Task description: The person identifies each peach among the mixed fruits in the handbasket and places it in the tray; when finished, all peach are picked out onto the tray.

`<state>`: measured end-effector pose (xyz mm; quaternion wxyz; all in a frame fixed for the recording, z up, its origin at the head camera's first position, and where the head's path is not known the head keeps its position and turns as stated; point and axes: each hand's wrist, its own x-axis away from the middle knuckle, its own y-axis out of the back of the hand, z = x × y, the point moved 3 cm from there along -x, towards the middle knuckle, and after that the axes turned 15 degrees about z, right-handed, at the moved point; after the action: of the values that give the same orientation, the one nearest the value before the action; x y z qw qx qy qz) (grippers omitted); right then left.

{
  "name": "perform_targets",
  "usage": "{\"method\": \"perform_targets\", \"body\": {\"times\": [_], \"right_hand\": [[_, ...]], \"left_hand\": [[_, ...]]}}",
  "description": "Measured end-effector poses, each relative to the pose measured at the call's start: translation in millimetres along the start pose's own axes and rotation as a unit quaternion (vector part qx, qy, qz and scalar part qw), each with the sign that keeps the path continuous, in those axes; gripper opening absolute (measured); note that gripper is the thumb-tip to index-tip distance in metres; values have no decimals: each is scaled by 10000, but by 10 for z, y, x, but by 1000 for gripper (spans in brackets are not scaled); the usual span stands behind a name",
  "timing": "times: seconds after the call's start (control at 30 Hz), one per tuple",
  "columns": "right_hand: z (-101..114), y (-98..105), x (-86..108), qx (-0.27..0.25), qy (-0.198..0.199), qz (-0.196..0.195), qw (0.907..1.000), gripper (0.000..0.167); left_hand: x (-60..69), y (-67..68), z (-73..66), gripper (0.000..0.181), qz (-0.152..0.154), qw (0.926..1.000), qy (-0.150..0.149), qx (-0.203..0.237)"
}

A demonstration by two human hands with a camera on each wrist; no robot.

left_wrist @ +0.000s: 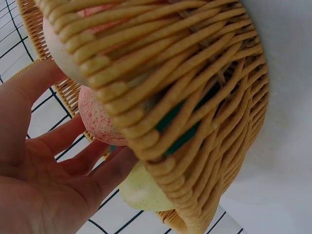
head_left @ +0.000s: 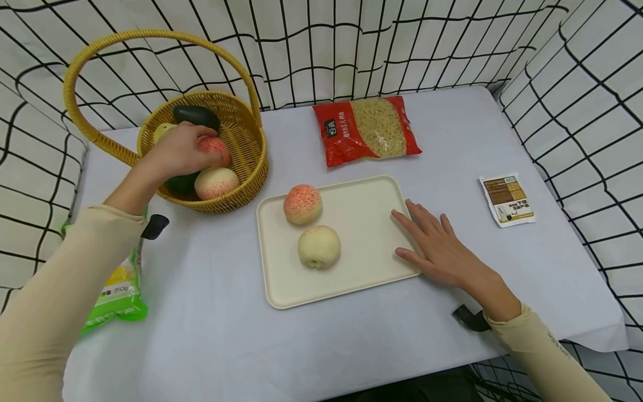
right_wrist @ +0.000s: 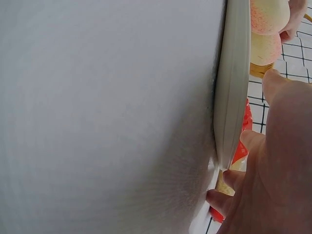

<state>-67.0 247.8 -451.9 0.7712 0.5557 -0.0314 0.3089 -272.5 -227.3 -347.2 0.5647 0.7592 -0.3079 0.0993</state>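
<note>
Holding a round, red-speckled peach in bent fingers, the left hand is inside the round yellow woven basket at the upper left of the head view. A flat, oblong cream tray lies in the middle. The right hand is relaxed, fingers spread, at the tray's right edge. In the left wrist view, the peach is left of the middle, by the basket's rim. In the right wrist view, the right hand is at the lower right, beside the tray.
</note>
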Motion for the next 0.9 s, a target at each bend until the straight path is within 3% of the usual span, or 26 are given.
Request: {"method": "perform_targets", "body": {"times": [0.3, 0.6, 0.9], "right_hand": [[1, 10, 1, -4, -24, 7, 10000, 78], [-10, 6, -6, -54, -20, 34, 10000, 78], [-19, 3, -3, -54, -20, 29, 10000, 78]], "left_hand": [[-98, 7, -37, 77, -92, 9996, 23, -247], [-185, -7, -37, 80, -50, 9999, -1, -150], [-273, -43, -20, 81, 130, 9998, -16, -152]]}}
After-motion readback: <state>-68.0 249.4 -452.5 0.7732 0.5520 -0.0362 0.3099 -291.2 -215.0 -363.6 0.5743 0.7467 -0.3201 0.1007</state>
